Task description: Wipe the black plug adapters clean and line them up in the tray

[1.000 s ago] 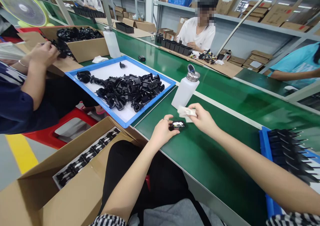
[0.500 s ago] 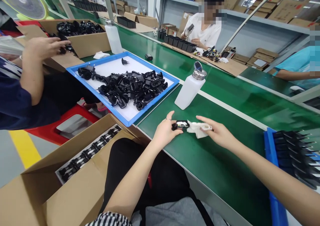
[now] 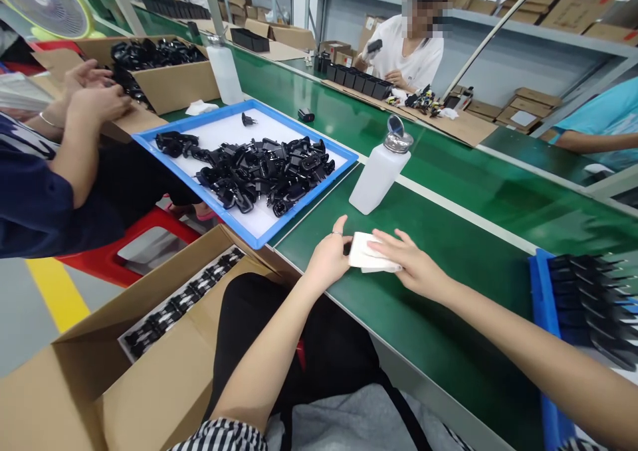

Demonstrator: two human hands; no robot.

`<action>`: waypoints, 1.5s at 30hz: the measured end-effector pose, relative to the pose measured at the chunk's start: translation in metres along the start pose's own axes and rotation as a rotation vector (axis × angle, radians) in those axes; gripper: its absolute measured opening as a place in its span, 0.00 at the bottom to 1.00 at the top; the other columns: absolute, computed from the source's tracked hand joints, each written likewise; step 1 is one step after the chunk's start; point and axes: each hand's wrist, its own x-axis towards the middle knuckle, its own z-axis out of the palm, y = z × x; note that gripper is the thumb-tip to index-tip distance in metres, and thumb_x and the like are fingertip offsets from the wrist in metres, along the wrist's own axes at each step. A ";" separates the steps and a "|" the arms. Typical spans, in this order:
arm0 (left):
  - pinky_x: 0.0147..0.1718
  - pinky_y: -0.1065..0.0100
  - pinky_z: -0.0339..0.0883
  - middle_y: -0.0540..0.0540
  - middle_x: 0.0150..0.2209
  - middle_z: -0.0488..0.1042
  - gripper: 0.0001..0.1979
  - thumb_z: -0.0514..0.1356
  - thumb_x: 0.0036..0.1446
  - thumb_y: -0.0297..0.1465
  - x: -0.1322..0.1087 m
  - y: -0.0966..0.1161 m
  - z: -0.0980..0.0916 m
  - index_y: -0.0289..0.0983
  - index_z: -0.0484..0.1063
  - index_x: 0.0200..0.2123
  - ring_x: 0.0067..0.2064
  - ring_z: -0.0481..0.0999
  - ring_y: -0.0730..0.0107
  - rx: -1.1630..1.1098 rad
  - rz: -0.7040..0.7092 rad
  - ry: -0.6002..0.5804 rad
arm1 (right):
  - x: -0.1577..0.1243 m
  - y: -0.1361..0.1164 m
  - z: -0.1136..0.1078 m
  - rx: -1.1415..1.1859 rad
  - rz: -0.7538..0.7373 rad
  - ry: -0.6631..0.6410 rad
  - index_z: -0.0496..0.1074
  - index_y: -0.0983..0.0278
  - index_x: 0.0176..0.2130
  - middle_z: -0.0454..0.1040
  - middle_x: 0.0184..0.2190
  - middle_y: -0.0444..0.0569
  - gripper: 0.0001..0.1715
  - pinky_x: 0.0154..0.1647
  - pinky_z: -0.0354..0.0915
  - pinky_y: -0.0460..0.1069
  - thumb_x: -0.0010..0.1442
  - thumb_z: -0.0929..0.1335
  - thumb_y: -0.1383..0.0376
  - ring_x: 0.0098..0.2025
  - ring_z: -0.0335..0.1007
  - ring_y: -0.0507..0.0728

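Observation:
Over the green bench, my left hand (image 3: 329, 260) is closed on a small black power adapter (image 3: 347, 246). Only a dark sliver of it shows, because a folded white cloth (image 3: 363, 253) covers the rest. My right hand (image 3: 419, 266) grips the cloth, its fingers pressing it against the adapter from the right. Just behind my hands stands a white pump bottle (image 3: 377, 180) with a metal top, its lid flipped up. To the left, a blue-rimmed tray (image 3: 259, 240) holds a heap of black plug adapters (image 3: 264, 169).
An open cardboard box (image 3: 164, 378) with rows of black parts sits left of my legs. At the right edge is a blue tray (image 3: 545, 345) of black adapters. A co-worker's hands (image 3: 94, 92) are at the left; another person (image 3: 406, 52) sits across the belt (image 3: 448, 198).
My right hand has moved left and laid the cloth over the adapter's exposed face. A black piece on the belt has shifted right. The left co-worker's hands have come together.

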 end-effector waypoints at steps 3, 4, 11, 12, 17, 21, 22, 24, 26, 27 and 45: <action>0.36 0.67 0.62 0.48 0.36 0.72 0.36 0.59 0.41 0.29 0.001 -0.002 0.004 0.36 0.44 0.53 0.39 0.68 0.65 -0.018 -0.005 0.024 | -0.016 0.014 -0.017 0.038 0.245 0.095 0.61 0.57 0.46 0.61 0.49 0.46 0.23 0.52 0.47 0.61 0.51 0.56 0.69 0.53 0.50 0.58; 0.36 0.66 0.61 0.49 0.36 0.72 0.36 0.59 0.40 0.30 0.001 -0.002 0.006 0.37 0.45 0.53 0.39 0.68 0.65 -0.018 -0.008 0.022 | -0.019 0.020 -0.023 0.096 0.358 0.134 0.61 0.57 0.46 0.62 0.48 0.46 0.21 0.50 0.51 0.59 0.51 0.57 0.66 0.51 0.54 0.58; 0.40 0.64 0.60 0.44 0.44 0.66 0.29 0.60 0.39 0.31 -0.013 -0.001 -0.033 0.36 0.57 0.47 0.40 0.66 0.64 0.248 0.045 0.183 | -0.015 0.049 -0.042 0.120 0.806 0.185 0.44 0.68 0.55 0.55 0.51 0.59 0.44 0.45 0.58 0.58 0.44 0.63 0.53 0.49 0.55 0.65; 0.41 0.64 0.60 0.44 0.43 0.66 0.25 0.59 0.41 0.31 -0.014 -0.003 -0.046 0.36 0.59 0.45 0.42 0.66 0.63 0.310 0.027 0.284 | -0.014 0.051 -0.043 0.046 0.813 0.200 0.43 0.69 0.55 0.52 0.53 0.60 0.46 0.47 0.56 0.59 0.43 0.63 0.52 0.51 0.52 0.66; 0.42 0.60 0.58 0.40 0.41 0.67 0.24 0.59 0.39 0.33 0.002 -0.022 -0.095 0.34 0.62 0.43 0.45 0.64 0.55 0.517 -0.158 0.543 | -0.012 0.051 -0.036 0.044 0.775 0.110 0.43 0.70 0.54 0.49 0.54 0.60 0.41 0.47 0.56 0.58 0.47 0.59 0.52 0.52 0.51 0.64; 0.37 0.63 0.61 0.41 0.37 0.69 0.23 0.57 0.42 0.32 0.013 -0.029 -0.098 0.35 0.60 0.44 0.39 0.69 0.60 0.506 -0.251 0.504 | -0.008 0.045 -0.027 -0.022 0.684 0.150 0.48 0.67 0.52 0.53 0.52 0.59 0.38 0.47 0.54 0.61 0.46 0.60 0.51 0.51 0.50 0.66; 0.37 0.64 0.62 0.42 0.37 0.70 0.22 0.56 0.42 0.31 0.012 -0.029 -0.096 0.36 0.61 0.44 0.38 0.69 0.61 0.480 -0.247 0.530 | -0.007 0.041 -0.026 -0.047 0.668 0.192 0.50 0.65 0.52 0.54 0.51 0.59 0.37 0.46 0.55 0.61 0.46 0.60 0.50 0.51 0.51 0.67; 0.37 0.66 0.62 0.44 0.37 0.70 0.21 0.56 0.42 0.30 0.008 -0.026 -0.092 0.37 0.61 0.43 0.38 0.69 0.65 0.375 -0.183 0.603 | -0.004 0.032 -0.025 -0.062 0.637 0.272 0.51 0.63 0.51 0.55 0.50 0.58 0.35 0.45 0.56 0.61 0.47 0.60 0.50 0.50 0.52 0.67; 0.36 0.69 0.63 0.46 0.37 0.69 0.22 0.56 0.42 0.29 0.001 -0.022 -0.087 0.37 0.58 0.44 0.38 0.69 0.69 0.204 -0.063 0.679 | 0.001 0.019 -0.024 -0.040 0.577 0.309 0.52 0.62 0.51 0.54 0.51 0.57 0.32 0.44 0.58 0.60 0.49 0.59 0.51 0.49 0.54 0.66; 0.35 0.71 0.63 0.47 0.37 0.69 0.22 0.55 0.43 0.29 -0.001 -0.019 -0.084 0.37 0.57 0.45 0.37 0.70 0.72 0.126 -0.006 0.717 | 0.005 0.012 -0.023 -0.029 0.531 0.308 0.52 0.61 0.51 0.54 0.51 0.56 0.31 0.44 0.58 0.59 0.50 0.58 0.52 0.49 0.55 0.65; 0.39 0.71 0.60 0.48 0.33 0.69 0.09 0.48 0.50 0.30 -0.021 -0.031 -0.093 0.35 0.66 0.32 0.37 0.68 0.74 -0.021 0.104 1.109 | 0.086 -0.081 0.040 -0.397 -0.417 -0.157 0.60 0.61 0.47 0.66 0.36 0.55 0.21 0.34 0.59 0.54 0.52 0.62 0.64 0.38 0.61 0.60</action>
